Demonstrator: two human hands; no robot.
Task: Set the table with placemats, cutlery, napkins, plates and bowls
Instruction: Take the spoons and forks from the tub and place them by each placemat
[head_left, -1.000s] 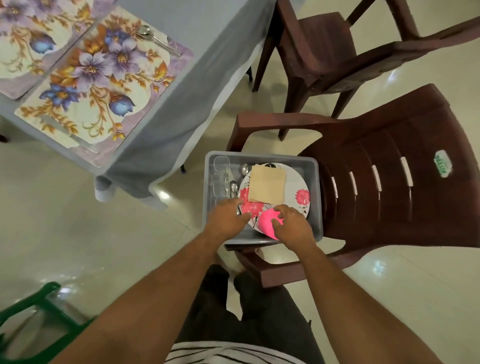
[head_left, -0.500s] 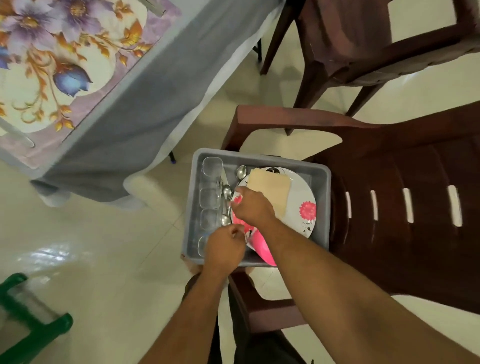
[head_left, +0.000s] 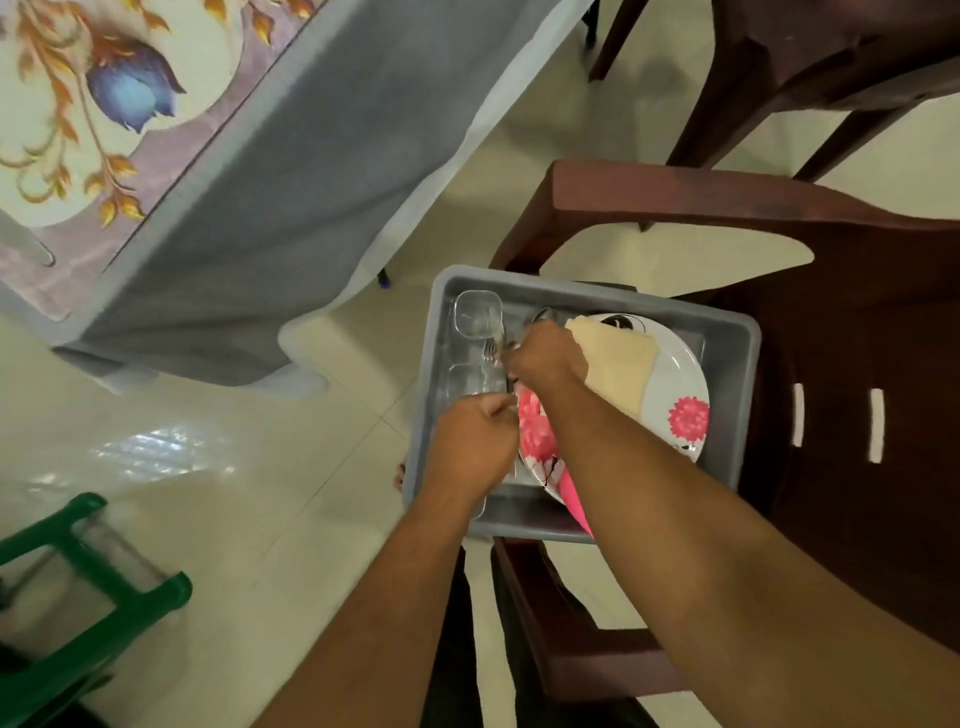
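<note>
Right, both my forearms run up from the bottom edge and meet over the grey tub (head_left: 737, 415) sitting on the seat of the brown plastic chair (head_left: 852, 322). My right hand (head_left: 545, 353) reaches furthest in, knuckles up, fingers curled down at the cutlery along the tub's left side; it seems to be pinching a fork (head_left: 489, 349) whose tines poke out just left of my fingertips (the rest of the grip is hidden under the hand). My left hand (head_left: 470, 447) sits lower, near the tub's front left corner, fingers bunched with a thin metal handle (head_left: 496, 397) showing at the thumb, though what piece it is I cannot tell.

Inside the tub: a white plate (head_left: 675, 410) with pink flowers fills the right part, a folded beige napkin (head_left: 618, 364) lies across its top, and something bright pink (head_left: 574, 493) tucks under its front rim. A clear plastic cutlery tray (head_left: 475, 317) stands against the left wall, a spoon bowl (head_left: 540, 314) glinting just beyond my right hand.

The table's grey cloth (head_left: 291, 197) hangs down at upper left, with a floral placemat (head_left: 104, 104) on top near its edge. Pale tiled floor (head_left: 234, 467) lies open between cloth and tub. A green stool (head_left: 93, 582) sits at lower left, a second brown chair (head_left: 810, 57) at upper right.
</note>
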